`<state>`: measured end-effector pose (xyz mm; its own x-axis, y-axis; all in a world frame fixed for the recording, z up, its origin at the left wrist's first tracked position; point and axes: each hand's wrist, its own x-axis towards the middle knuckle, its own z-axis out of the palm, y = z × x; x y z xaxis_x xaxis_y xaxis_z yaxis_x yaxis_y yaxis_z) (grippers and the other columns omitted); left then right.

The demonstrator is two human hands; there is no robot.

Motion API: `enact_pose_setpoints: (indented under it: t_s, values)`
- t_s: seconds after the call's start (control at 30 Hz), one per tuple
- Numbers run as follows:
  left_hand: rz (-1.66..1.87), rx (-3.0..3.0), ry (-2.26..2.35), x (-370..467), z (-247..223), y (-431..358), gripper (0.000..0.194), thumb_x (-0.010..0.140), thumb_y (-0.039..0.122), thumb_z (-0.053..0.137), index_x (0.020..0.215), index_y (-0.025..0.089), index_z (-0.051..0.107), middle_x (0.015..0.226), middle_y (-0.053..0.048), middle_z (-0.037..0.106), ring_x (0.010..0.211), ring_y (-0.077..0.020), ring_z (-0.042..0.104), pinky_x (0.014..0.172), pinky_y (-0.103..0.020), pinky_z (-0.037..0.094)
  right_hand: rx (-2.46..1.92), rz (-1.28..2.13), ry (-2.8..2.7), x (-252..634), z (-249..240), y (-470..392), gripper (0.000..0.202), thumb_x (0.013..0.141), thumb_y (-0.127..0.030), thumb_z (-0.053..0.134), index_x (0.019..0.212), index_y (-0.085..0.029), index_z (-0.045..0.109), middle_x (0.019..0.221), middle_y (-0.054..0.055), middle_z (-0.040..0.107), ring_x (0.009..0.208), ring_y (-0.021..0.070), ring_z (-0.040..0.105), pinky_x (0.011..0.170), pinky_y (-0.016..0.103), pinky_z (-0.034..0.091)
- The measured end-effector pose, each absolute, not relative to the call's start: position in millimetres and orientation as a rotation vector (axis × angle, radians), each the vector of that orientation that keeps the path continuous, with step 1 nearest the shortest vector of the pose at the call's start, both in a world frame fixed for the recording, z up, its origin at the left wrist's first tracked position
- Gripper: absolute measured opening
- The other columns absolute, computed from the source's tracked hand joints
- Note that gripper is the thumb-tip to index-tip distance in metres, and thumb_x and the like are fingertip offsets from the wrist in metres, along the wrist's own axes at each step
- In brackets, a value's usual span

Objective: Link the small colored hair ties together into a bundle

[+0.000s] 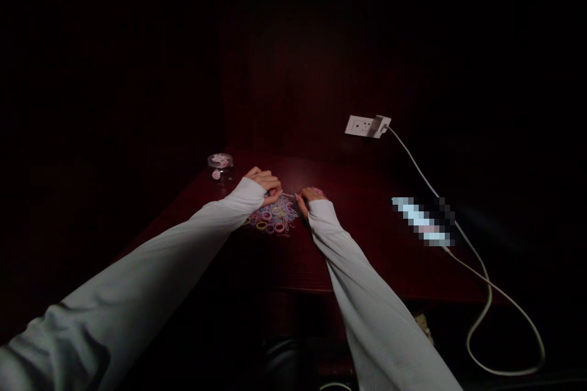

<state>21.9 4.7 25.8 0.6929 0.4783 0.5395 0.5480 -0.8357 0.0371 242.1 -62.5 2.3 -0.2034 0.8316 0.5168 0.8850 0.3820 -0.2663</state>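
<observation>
A heap of small hair ties in pink, purple, yellow and blue lies on the dark red table. My left hand is over the heap's far side, its fingers curled and closed. Across from it, at the heap's right edge, my right hand is closed too, thumb against fingers. A thin pale stretched hair tie appears to span the gap, an end at each hand's fingertips. Something pink shows behind my right hand's knuckles, partly hidden. Long light sleeves cover both arms.
A clear round container with pinkish pieces is at the table's far left. On the right lies a blurred-out lit device, joined by a white cable to a charger in the wall socket. The surroundings are very dark.
</observation>
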Motion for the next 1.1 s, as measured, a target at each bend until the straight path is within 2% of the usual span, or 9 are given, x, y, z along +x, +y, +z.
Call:
enact_pose_setpoints:
  t_s: [0.2, 0.33, 0.57, 0.8, 0.97, 1.1]
  values:
    - [-0.895, -2.681, -0.880, 16.0, 26.2, 10.1, 0.020, 0.094, 0.023, 0.054, 0.076, 0.020, 0.063, 0.072, 0.001, 0.068, 0.080, -0.0175, 0.055, 0.081, -0.036, 0.029, -1.471, -0.173, -1.994, 251.5, 4.3, -63.4, 0.027, 0.104, -0.032, 0.043, 0.086, -0.023, 0.061, 0.091, 0.009, 0.072, 0.085, 0.0212, 0.063, 0.082, 0.030, 0.043]
    - [-0.851, -2.737, -0.910, 18.1, 23.6, 9.4, 0.020, 0.096, 0.026, 0.055, 0.080, 0.020, 0.066, 0.077, 0.000, 0.070, 0.081, -0.0172, 0.057, 0.082, -0.035, 0.029, -1.476, -0.170, -2.025, 247.2, 0.7, -61.3, 0.027, 0.103, -0.030, 0.043, 0.087, -0.022, 0.062, 0.091, 0.010, 0.072, 0.085, 0.0220, 0.064, 0.082, 0.031, 0.044]
    - [-0.742, -2.878, -0.753, 24.3, 16.5, 6.7, 0.029, 0.104, 0.037, 0.052, 0.089, 0.021, 0.071, 0.085, -0.001, 0.072, 0.085, -0.0175, 0.058, 0.083, -0.034, 0.031, -1.329, 0.011, -2.077, 236.0, -9.0, -58.6, 0.033, 0.106, -0.038, 0.041, 0.087, -0.024, 0.063, 0.089, 0.007, 0.070, 0.083, 0.0204, 0.063, 0.079, 0.030, 0.046]
    - [-0.817, -2.853, -0.787, 20.1, 9.6, 12.5, 0.033, 0.108, 0.040, 0.049, 0.094, 0.021, 0.071, 0.089, 0.000, 0.074, 0.087, -0.0170, 0.058, 0.084, -0.034, 0.031, -1.332, 0.193, -1.819, 237.8, -2.5, -62.1, 0.045, 0.108, -0.040, 0.031, 0.096, -0.023, 0.070, 0.089, 0.010, 0.070, 0.087, 0.0235, 0.065, 0.086, 0.035, 0.048]
    - [-0.846, -2.816, -0.763, 22.3, 3.1, 17.8, 0.037, 0.108, 0.044, 0.048, 0.092, 0.021, 0.071, 0.087, 0.000, 0.073, 0.084, -0.0165, 0.057, 0.084, -0.034, 0.030, -1.292, 0.226, -1.817, 238.9, -6.5, -58.1, 0.046, 0.105, -0.052, 0.038, 0.088, -0.024, 0.070, 0.085, 0.007, 0.069, 0.083, 0.0220, 0.062, 0.083, 0.034, 0.048]
    - [-0.828, -2.808, -0.748, 23.7, 2.3, 18.3, 0.036, 0.108, 0.044, 0.048, 0.093, 0.022, 0.072, 0.085, 0.000, 0.072, 0.085, -0.0171, 0.057, 0.084, -0.034, 0.030, -1.284, 0.225, -1.844, 238.4, -9.1, -57.6, 0.041, 0.101, -0.055, 0.047, 0.086, -0.024, 0.070, 0.083, 0.004, 0.067, 0.078, 0.0198, 0.060, 0.076, 0.031, 0.047]
